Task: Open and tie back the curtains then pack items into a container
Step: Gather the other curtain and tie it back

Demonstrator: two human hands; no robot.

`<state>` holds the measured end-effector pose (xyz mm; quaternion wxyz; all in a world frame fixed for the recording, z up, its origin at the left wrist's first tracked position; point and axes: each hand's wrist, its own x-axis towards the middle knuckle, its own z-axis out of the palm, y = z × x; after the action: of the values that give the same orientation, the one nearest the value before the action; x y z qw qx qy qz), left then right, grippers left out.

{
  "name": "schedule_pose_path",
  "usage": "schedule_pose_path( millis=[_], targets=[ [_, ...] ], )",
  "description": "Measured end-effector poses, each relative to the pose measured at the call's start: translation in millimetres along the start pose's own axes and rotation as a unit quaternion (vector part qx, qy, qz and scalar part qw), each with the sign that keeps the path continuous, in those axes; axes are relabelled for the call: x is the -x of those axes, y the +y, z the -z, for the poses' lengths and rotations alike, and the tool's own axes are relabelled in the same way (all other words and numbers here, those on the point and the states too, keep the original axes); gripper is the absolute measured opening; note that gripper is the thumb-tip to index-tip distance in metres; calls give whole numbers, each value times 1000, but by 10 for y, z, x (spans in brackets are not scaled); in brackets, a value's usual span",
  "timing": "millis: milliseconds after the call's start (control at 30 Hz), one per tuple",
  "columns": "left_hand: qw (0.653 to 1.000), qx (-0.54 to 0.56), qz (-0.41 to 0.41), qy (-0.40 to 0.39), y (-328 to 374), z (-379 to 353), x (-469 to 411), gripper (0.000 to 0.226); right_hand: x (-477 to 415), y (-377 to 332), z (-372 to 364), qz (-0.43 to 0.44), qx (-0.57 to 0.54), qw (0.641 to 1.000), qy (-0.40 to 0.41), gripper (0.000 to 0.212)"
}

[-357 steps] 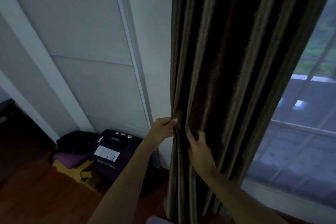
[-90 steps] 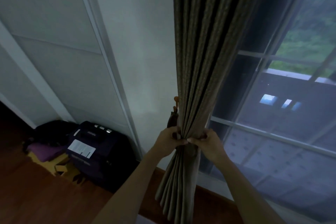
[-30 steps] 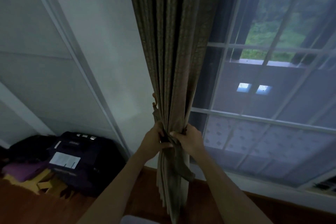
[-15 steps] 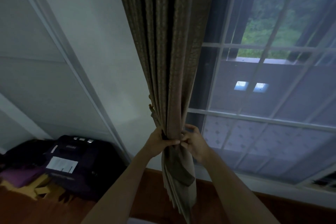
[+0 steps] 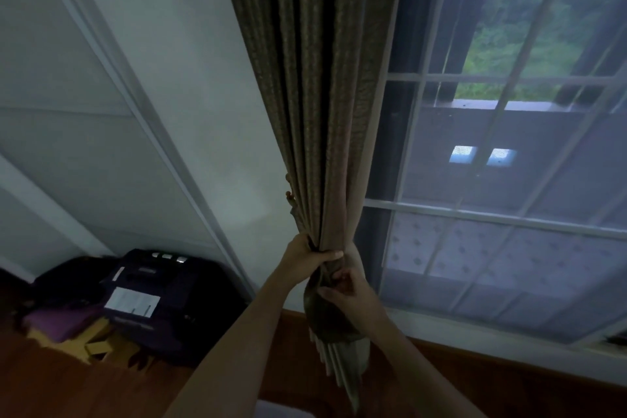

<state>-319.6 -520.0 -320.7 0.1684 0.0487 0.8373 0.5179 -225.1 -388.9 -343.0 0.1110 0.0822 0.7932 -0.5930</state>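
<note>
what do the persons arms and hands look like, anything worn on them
Both forearms are bare, with no sleeves in view. The left hand and right hand show no gloves, and no watch, ring or bracelet can be made out in the dim light.

A reddish-brown wooden floor (image 5: 51, 383) runs along the foot of the wall and under the window. Down in the left corner a dark purple suitcase (image 5: 163, 299) lies flat on it, a white paper label (image 5: 132, 301) on its top face. Just beside it, further left, sits a purple folded cloth (image 5: 57, 322) over something yellow (image 5: 81, 344), with a black bag (image 5: 74, 270) behind, close to the wall. The rest of the boards are dim and hard to read
</note>
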Motion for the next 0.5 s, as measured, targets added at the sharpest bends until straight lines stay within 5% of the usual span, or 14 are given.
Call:
schedule_pose_path(
  millis=[167,367,500],
  targets=[
    [1000,-6,16,-14,-18,83,-5,88,-10,42,268,4,54,990,-131,14],
    [999,-22,19,-25,23,158,77,71,-198,-3,826,127,320,939,9,13],
    [997,-23,37,-72,85,230,117,54,-325,-103,1036,182,383,906,-13,11]
  ],
)
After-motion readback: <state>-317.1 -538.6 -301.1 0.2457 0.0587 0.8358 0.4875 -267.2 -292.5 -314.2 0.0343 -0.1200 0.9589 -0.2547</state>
